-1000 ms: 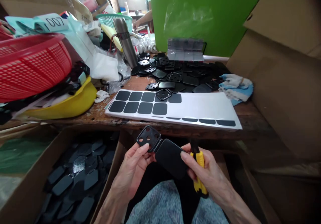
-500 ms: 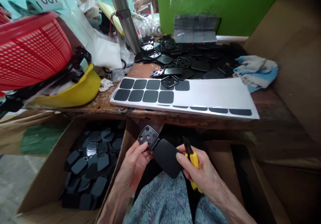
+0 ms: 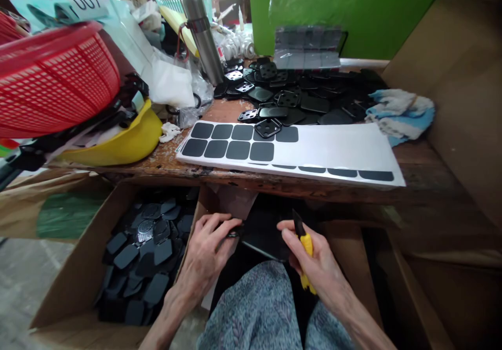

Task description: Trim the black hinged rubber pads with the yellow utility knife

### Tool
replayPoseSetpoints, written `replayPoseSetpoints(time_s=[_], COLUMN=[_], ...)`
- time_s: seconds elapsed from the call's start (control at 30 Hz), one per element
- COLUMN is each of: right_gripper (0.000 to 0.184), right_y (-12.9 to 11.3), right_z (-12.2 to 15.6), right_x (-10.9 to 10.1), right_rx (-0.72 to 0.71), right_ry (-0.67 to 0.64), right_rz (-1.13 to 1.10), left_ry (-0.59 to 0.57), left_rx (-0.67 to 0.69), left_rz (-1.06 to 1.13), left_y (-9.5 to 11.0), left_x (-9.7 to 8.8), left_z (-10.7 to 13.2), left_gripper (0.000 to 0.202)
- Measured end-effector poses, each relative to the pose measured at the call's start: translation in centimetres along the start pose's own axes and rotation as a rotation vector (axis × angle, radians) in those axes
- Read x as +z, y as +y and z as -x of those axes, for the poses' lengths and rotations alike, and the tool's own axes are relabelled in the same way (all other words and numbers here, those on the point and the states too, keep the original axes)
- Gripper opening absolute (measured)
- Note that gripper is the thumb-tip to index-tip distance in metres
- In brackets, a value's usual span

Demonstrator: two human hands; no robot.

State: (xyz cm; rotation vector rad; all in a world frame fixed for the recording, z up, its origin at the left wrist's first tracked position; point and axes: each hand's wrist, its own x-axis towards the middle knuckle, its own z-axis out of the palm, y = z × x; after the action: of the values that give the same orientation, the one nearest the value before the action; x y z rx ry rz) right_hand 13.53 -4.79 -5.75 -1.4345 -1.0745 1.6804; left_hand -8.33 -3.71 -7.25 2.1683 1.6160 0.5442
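Both hands are low in front of me, over my lap, below the table edge. My left hand [image 3: 207,250] pinches the perforated end of a black hinged plastic piece [image 3: 262,237], now tipped nearly flat and seen edge-on. My right hand [image 3: 314,258] grips a yellow utility knife [image 3: 305,250] with its blade pointing up, and its forefinger touches the piece's other end. On the table lies a white backing sheet [image 3: 337,154] with several black rounded-square stickers [image 3: 229,140] at its left end.
A cardboard box [image 3: 78,287] of black pieces stands at my lower left. A pile of black pieces [image 3: 301,96] covers the table's back. A red basket [image 3: 55,83], yellow bowl [image 3: 125,143], steel flask [image 3: 204,36], cloth [image 3: 400,109] and cardboard wall [image 3: 458,93] surround it.
The black piece has tipped from facing me to nearly flat and dropped lower. Both hands sank slightly with it, and the knife stayed in the right hand.
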Motion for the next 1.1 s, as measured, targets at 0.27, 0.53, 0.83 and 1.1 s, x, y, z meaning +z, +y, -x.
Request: replayPoseSetpoints(time_s=[0.27, 0.53, 0.83, 1.1], right_gripper=[0.031, 0.027, 0.023, 0.028], right_y=[-0.3, 1.0, 1.2, 0.8], right_z=[-1.3, -2.0, -2.0, -2.7], right_x=[-1.0, -1.1, -0.6, -0.4], right_rx=[-0.148, -0.135, -0.173, 0.058], right_ry=[0.091, 0.08, 0.196, 0.034], right_rz=[-0.003, 0.104, 0.129, -0.544], left_ry=[-0.477, -0.498, -0.312, -0.155], left_rx=[-0.348, -0.534, -0.626, -0.736], left_rz=[0.53, 0.871, 0.938, 1.392], left_y=[1.7, 1.6, 3.0, 4.4], left_x=[-0.5, 0.6, 1.8, 1.9], left_z=[0.4, 0.2, 0.4, -0.1], left_gripper=[0.024, 0.026, 0.029, 0.03])
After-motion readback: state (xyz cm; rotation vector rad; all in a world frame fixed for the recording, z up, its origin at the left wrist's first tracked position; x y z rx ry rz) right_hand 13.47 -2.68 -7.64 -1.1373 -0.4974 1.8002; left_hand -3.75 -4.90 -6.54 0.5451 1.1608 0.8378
